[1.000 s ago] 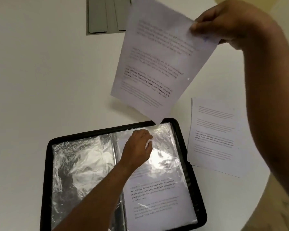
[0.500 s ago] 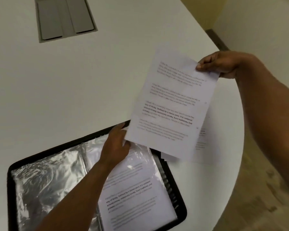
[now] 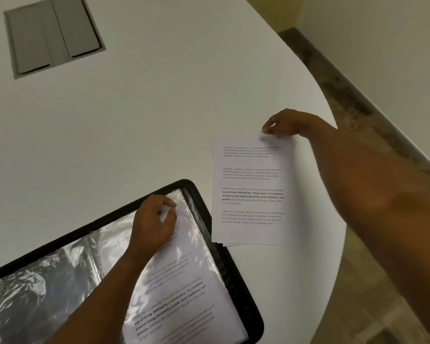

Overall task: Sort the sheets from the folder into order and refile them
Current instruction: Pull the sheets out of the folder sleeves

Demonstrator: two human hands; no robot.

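On the white round table [image 3: 159, 108], beside the open black folder with shiny plastic sleeves [image 3: 204, 209], the printed white sheet [image 3: 248, 194] held high a moment ago now lies on the small pile, the right hand [image 3: 286, 124] still pinching its top corner, while the left hand [image 3: 154, 219] grips a sleeve's top edge, so removing sheets probably continues.

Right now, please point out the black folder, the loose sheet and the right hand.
black folder [image 3: 243, 292], head view, right rim.
loose sheet [image 3: 250, 207], head view, printed middle.
right hand [image 3: 287, 124], head view, knuckles.
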